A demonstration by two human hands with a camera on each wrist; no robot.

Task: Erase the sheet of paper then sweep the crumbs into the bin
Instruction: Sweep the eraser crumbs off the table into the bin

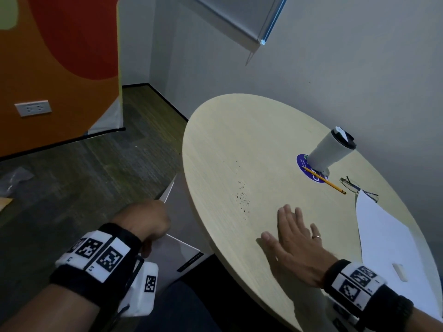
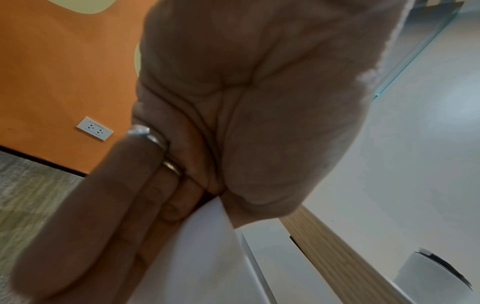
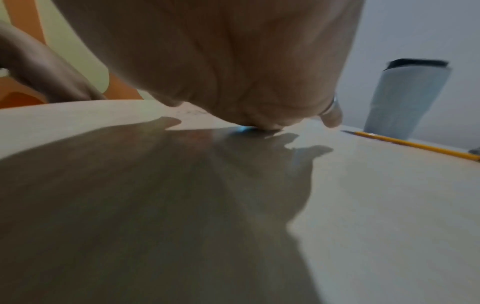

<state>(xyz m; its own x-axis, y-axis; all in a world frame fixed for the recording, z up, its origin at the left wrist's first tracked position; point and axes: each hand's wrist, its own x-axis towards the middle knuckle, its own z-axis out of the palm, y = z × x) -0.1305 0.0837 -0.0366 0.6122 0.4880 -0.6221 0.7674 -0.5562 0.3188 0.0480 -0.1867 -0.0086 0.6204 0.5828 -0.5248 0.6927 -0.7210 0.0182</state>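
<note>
While the left hand (image 1: 146, 220) sits off the table's left edge, its fingers and thumb are pinched on the rim of a white box-like bin (image 1: 176, 256) held below the tabletop level. Bin interior: cannot tell what's in it, hand and wall block the view.

Moving right: round wood table (image 1: 239, 130). Dark eraser crumbs (image 1: 242, 196) are scattered on it, loose trail running up from a denser patch, just ahead of the right hand (image 1: 293, 243). That hand lies flat on the table, fingers straight and slightly spread, gripping nothing, ring on one finger.

Further right: grey tumbler (image 1: 329, 152) with dark lid, closed, contents not visible, standing on a blue round sticker (image 1: 303, 162). Yellow pencil (image 1: 324, 180) lies across the sticker's edge, beside the tumbler. Glasses (image 1: 354, 188) next, partly touching the sheet of paper (image 1: 388, 238), which lies at the table's right edge. White eraser (image 1: 399, 271) rests on the sheet near the right wrist.

Left wrist view only: fingers (image 2: 124, 216) pressed together along the bin's white wall (image 2: 197, 257), thumb base on the other side, two rings, table edge (image 2: 335, 253) just beside the bin. Head view doesn't show that clamp.

Right wrist view only: fingertips in contact with the tabletop (image 3: 389, 205), hand shadow under the palm, pencil (image 3: 415, 145) and tumbler (image 3: 405, 98) low on the right. Crumbs are barely resolved there, blurred.
</note>
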